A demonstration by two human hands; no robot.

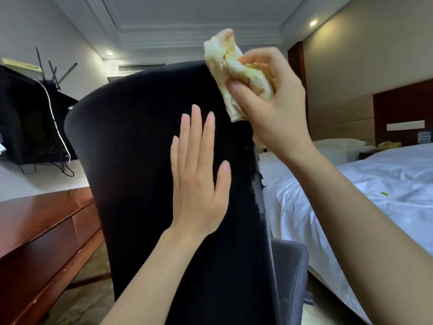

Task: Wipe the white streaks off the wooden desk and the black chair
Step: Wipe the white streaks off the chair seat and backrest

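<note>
The black chair [131,165] fills the middle of the view, its tall back facing me. My left hand [199,181] lies flat on the chair back, fingers straight and slightly apart. My right hand [274,106] grips a crumpled cream cloth [227,66] with yellowish stains, pressed against the chair's upper right edge. Pale worn flecks run down the chair's right edge [259,181]. The wooden desk [39,221] stands at the lower left, reddish and glossy, with drawers.
A black television [25,123] with a router and cables sits at the left. A bed with white sheets [379,191] and pillows lies to the right, close behind the chair. A grey seat part [290,273] shows below right.
</note>
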